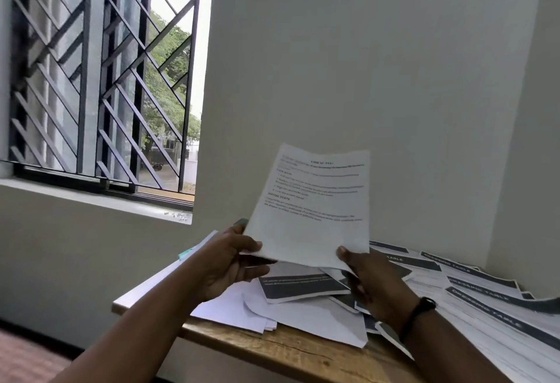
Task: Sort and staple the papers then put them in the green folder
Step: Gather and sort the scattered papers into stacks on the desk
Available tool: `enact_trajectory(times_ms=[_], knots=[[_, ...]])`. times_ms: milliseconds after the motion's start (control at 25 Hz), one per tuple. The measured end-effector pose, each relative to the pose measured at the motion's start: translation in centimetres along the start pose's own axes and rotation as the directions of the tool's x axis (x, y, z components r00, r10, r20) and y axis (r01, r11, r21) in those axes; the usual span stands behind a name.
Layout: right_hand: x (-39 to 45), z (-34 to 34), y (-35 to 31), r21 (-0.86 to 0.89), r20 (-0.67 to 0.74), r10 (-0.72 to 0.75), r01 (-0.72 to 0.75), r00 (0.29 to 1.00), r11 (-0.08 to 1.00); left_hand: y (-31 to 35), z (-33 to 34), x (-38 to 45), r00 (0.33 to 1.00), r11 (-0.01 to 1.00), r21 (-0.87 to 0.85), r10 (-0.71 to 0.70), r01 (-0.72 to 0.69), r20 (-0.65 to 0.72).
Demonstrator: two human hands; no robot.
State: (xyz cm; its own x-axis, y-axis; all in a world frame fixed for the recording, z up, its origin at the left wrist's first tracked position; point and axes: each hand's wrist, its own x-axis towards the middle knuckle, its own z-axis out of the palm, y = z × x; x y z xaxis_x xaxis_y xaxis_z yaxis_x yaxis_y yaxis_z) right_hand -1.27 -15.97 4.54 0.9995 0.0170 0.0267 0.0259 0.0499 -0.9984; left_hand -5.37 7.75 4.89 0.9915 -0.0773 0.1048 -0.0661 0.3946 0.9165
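A: Far left, window (100, 79) with a diagonal grille; nothing of the task there. Next, the left hand (225, 261)?

B: It pinches the lower left corner of the raised sheet (315, 207), thumb on the printed face, fingers curled behind. Just behind that hand a sliver of green (185, 253) shows at the table's far edge. Possibly the green folder; too little is visible to say.

A: Why is the sheet held upright?

B: Judged: to bring the text to the eyes for sorting. It faces the wearer, clear of the pile.

A: Anything legible on it?

B: A heading "INITIAL STATE" midway down; the title line and the rest are blurred.

A: Right hand (368, 279)?

B: It grips the lower right corner, thumb on top. A dark band sits on that wrist.

A: Below?

B: Loose papers (303, 307) overlap on the wooden table (272, 349), unsorted by appearance. Further right, fanned sheets (485, 307) carry dark banners reading "DRESSING TABLE". No stapler is seen.
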Motion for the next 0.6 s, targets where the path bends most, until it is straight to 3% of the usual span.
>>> enact_trajectory(times_ms=[80,240,360,440,480,520,600], knots=[[0.4,4.0,0.0,0.016,0.032,-0.013,0.013,0.999,1.000,0.1,-0.2,-0.6,0.977,0.992,0.045,0.126,-0.120,-0.169],[1.1,11.7,0.9,-0.027,0.084,-0.054,0.056,0.995,0.998,0.3,-2.5,-0.7,0.843,0.951,-0.024,0.262,-0.309,-0.471],[1.5,15.1,1.7,-0.202,0.259,-0.016,0.070,0.966,0.977,0.8,-6.5,-0.7,0.741,0.931,-0.029,0.270,-0.364,-0.615],[3.3,15.8,2.4,-0.353,0.296,0.019,0.091,0.955,0.931,0.9,-9.5,-1.5,0.665,0.922,-0.003,0.277,-0.388,-0.693],[4.6,15.9,2.6,-0.468,0.258,-0.022,0.145,0.966,0.872,0.9,-10.9,-1.9,0.646,0.918,-0.001,0.277,-0.395,-0.712],[6.0,15.8,2.8,-0.638,0.210,-0.084,0.201,0.974,0.743,0.7,-12.0,-2.3,0.643,0.919,-0.009,0.269,-0.394,-0.717],[8.1,15.5,3.4,-0.910,0.126,-0.169,0.182,0.978,0.372,0.0,-13.1,-2.8,0.659,0.940,-0.002,0.238,-0.341,-0.714]])
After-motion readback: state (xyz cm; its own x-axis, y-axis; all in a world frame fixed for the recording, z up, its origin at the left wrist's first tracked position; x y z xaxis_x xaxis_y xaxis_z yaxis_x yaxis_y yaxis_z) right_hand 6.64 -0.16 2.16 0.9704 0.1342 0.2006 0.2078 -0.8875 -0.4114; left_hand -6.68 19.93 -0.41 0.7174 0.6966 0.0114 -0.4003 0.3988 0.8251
